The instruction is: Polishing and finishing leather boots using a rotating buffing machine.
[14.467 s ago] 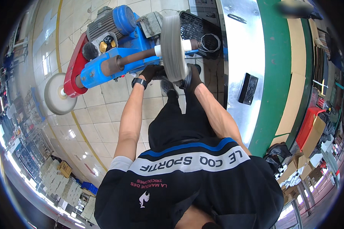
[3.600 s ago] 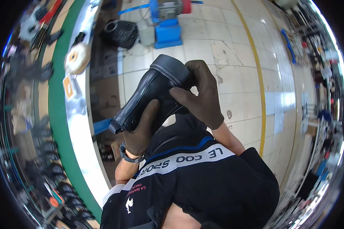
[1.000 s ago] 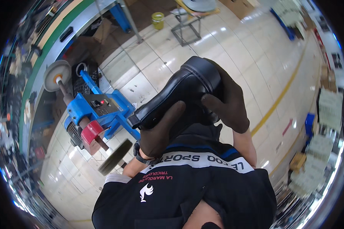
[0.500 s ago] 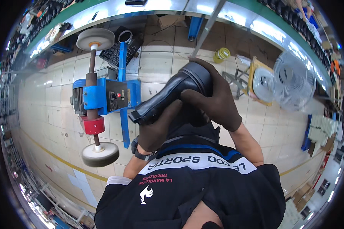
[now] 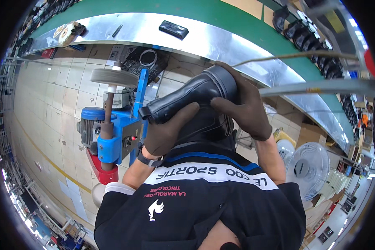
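Black boot (image 5: 187,98) held in mid-air at chest height, just in front of the person's dark shirt (image 5: 204,200), lying roughly horizontal: open shaft toward the right, sole and toe end toward the left. Judged reason for this hold: two-handed support keeps the boot clear of the blue polishing machine (image 5: 112,125) on the left and lets its surface be turned and viewed. Left hand (image 5: 168,131), in a brown glove, is cupped from below with fingers closed round the lower side near the sole end, carrying the weight. Right hand (image 5: 246,106), also gloved, is spread over the shaft opening, fingers curled round the rim, steadying it. Grey buffing wheel (image 5: 113,77) sits at the far end of the machine's shaft, well apart from the boot. Metal-faced bench (image 5: 221,41) with green top runs across the far side; white fan (image 5: 312,166) stands near right, on the floor
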### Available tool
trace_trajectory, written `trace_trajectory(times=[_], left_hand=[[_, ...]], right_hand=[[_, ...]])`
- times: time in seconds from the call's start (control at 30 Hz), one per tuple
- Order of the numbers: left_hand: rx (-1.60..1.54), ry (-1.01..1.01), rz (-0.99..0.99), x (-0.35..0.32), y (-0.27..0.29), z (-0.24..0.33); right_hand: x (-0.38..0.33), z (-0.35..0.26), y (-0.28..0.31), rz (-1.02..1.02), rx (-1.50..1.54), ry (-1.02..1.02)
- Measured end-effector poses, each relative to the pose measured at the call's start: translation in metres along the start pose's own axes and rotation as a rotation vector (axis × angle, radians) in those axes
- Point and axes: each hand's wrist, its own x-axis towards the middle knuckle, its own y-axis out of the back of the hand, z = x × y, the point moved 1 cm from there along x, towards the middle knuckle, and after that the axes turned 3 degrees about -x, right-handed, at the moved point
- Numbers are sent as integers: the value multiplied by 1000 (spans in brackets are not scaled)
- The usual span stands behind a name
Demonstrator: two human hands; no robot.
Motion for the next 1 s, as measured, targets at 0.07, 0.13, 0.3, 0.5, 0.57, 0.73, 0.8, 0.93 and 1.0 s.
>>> trace_trajectory(times=[0.07,0.13,0.3,0.5,0.57,0.73,0.8,0.93,1.0], left_hand=[[239,-242,-85,25,4,0],[175,-242,42,36,-3,5],[-106,-61,170,89,10,35],[-239,-71,234,129,-8,64],[-227,-68,270,138,-16,73],[261,-323,211,158,-4,60],[731,-561,148,158,-1,54],[739,-668,134,152,8,60],[285,-388,229,150,16,66]], right_hand=[[26,0,-4,99,-270,113],[50,-4,-5,101,-178,24],[122,2,36,-210,-54,-71],[182,10,50,-213,-359,130],[196,9,52,-177,223,-122],[217,-2,30,-193,-36,48],[222,-14,15,-111,-57,-88],[234,-18,-6,-21,-3,-143],[233,-6,-4,-126,-68,-78]])
